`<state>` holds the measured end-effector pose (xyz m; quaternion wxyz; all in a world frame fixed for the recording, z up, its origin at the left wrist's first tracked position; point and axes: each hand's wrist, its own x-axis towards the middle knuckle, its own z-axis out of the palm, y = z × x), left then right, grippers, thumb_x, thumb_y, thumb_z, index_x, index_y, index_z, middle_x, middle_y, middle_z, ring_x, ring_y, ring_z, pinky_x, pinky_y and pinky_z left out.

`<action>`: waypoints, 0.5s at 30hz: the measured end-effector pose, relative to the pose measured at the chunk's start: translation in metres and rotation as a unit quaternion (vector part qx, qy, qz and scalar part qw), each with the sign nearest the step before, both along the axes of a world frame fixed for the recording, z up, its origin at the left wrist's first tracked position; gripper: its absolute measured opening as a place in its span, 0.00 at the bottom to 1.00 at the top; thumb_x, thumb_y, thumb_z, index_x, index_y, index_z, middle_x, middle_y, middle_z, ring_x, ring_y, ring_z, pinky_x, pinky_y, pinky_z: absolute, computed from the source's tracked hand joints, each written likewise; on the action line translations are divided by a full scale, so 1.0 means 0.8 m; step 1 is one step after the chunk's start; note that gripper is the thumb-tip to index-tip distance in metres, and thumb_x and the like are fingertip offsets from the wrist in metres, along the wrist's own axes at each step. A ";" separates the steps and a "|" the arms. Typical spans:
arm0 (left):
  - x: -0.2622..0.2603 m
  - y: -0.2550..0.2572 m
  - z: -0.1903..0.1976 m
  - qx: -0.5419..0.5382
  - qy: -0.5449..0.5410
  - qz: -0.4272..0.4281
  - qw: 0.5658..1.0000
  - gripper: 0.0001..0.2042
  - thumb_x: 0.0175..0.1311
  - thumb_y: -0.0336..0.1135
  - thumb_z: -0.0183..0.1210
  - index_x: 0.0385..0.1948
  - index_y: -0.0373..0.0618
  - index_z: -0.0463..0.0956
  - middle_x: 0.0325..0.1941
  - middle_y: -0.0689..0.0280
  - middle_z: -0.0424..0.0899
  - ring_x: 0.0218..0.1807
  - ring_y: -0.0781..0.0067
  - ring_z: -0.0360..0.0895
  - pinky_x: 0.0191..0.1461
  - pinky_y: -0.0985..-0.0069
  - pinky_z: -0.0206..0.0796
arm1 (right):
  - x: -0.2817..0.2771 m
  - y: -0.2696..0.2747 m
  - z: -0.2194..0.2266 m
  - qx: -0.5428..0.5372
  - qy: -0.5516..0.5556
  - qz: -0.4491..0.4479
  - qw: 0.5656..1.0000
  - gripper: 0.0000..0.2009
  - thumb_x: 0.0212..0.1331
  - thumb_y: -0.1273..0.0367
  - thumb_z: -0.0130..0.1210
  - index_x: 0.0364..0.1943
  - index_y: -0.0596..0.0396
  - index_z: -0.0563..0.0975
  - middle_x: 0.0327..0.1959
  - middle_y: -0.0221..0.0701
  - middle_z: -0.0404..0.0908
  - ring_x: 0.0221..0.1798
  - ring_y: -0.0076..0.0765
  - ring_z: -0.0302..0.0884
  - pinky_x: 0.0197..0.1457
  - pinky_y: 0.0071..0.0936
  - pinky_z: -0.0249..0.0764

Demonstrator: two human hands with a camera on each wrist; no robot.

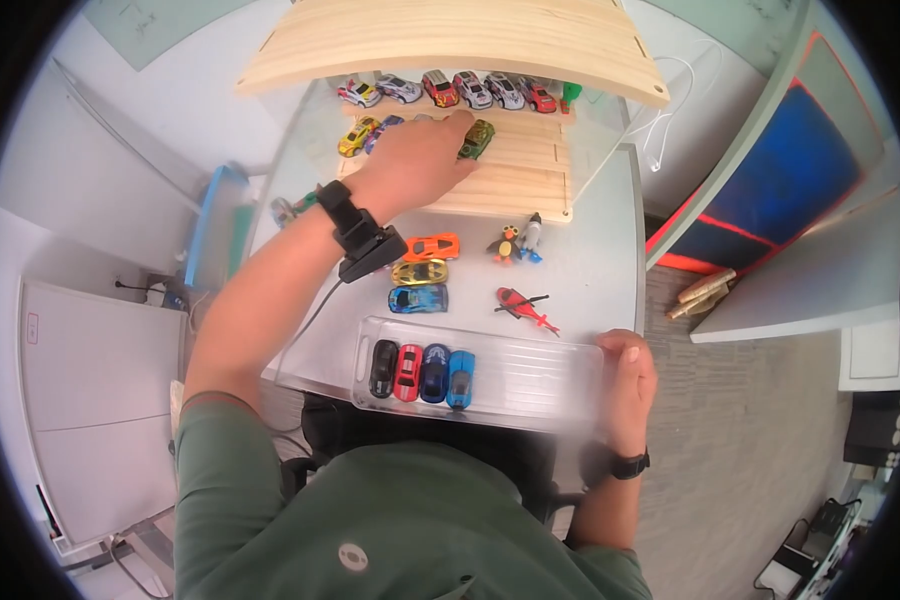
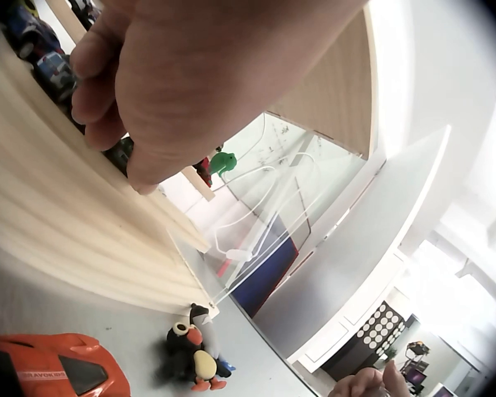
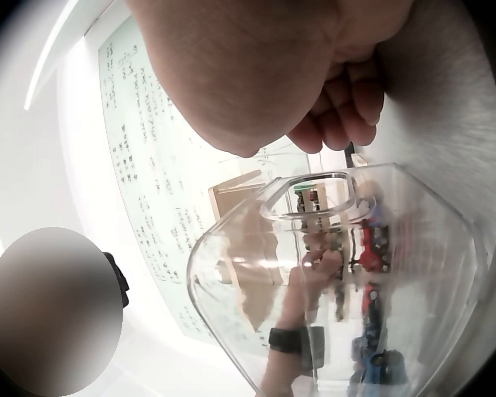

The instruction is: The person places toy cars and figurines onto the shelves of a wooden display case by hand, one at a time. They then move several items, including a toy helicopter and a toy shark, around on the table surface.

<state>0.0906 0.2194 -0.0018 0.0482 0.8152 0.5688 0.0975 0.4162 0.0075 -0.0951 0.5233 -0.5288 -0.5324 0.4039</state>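
Observation:
On the wooden shelf in the head view, my left hand (image 1: 418, 165) reaches in, its thumb and fingertips around a green toy car (image 1: 477, 138). The left wrist view shows the green car partly hidden between thumb and fingers. Beside it stand a yellow toy car (image 1: 356, 136) and others partly covered by the hand. My right hand (image 1: 630, 385) is at the right end of a clear plastic tray (image 1: 540, 375), fingers loosely curled and holding nothing. In the right wrist view, those fingers (image 3: 339, 116) hang beyond the tray's handle cutout. Several toy cars, including a red one (image 1: 408, 373), fill the tray's left part.
Between shelf and tray lie an orange car (image 1: 432, 247), a gold car (image 1: 420, 272), a blue car (image 1: 418, 298) and a red helicopter (image 1: 526, 308). Two small figures, one a penguin (image 1: 506, 244), stand before the shelf. A wooden top board (image 1: 450, 45) overhangs the back row of cars.

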 end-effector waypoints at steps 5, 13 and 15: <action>-0.001 0.002 -0.005 0.012 0.009 -0.006 1.000 0.25 0.72 0.45 0.64 0.65 0.43 0.73 0.39 0.50 0.90 0.44 0.44 0.88 0.48 0.51 0.78 | 0.000 0.000 0.001 0.007 -0.007 0.003 1.000 0.20 0.84 0.57 0.47 0.48 0.62 0.81 0.46 0.33 0.83 0.46 0.28 0.76 0.55 0.29 0.74; 0.000 0.002 -0.006 0.008 0.017 0.000 1.000 0.24 0.72 0.46 0.63 0.64 0.44 0.74 0.39 0.51 0.90 0.44 0.45 0.88 0.48 0.52 0.78 | 0.001 0.000 -0.002 0.001 0.009 0.003 1.000 0.19 0.84 0.58 0.47 0.47 0.62 0.81 0.47 0.33 0.83 0.47 0.28 0.76 0.55 0.29 0.73; 0.000 0.002 -0.006 0.012 0.017 -0.001 1.000 0.24 0.72 0.46 0.64 0.64 0.44 0.74 0.39 0.51 0.90 0.44 0.45 0.88 0.48 0.52 0.78 | 0.001 0.000 -0.002 0.001 0.007 0.003 1.000 0.19 0.84 0.58 0.47 0.47 0.62 0.81 0.47 0.33 0.83 0.47 0.28 0.76 0.55 0.29 0.73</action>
